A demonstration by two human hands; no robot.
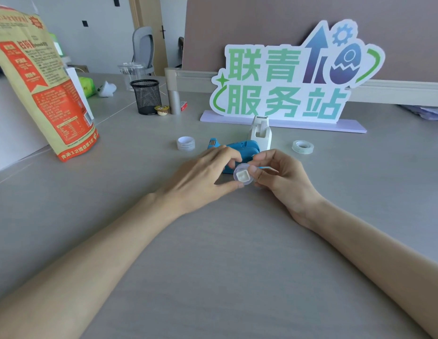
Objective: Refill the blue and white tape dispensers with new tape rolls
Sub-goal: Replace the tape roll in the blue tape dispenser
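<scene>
Around the work spot, a grey desk (pixel 213 253) carries many other things: a tall printed paper bag (pixel 41 81) at the left, a black mesh pen holder (pixel 146 96) with a small sealed cup (pixel 161 110) beside it, and a big cut-out sign (pixel 293 72) with green characters on a pale base at the back. Two loose tape rolls lie on the desk, one roll (pixel 185 143) left of the dispensers and another roll (pixel 303 146) well to the right. The white dispenser (pixel 260 132) stands upright just behind the blue dispenser (pixel 240 149), and they seem to touch. Both hands stand in front of the blue dispenser and cover its near part, so I cannot tell how its inside looks. The left hand (pixel 203 174) and the right hand (pixel 281 177) meet over the desk and hold together a small clear tape roll (pixel 242 176) with a white square core in its middle; the left fingertips pinch its lower edge, the right thumb presses on its side. A thin blue strip (pixel 266 168) sticks out to the right between the right fingers; what it is I cannot say. The far objects behind the pen holder are blurred
</scene>
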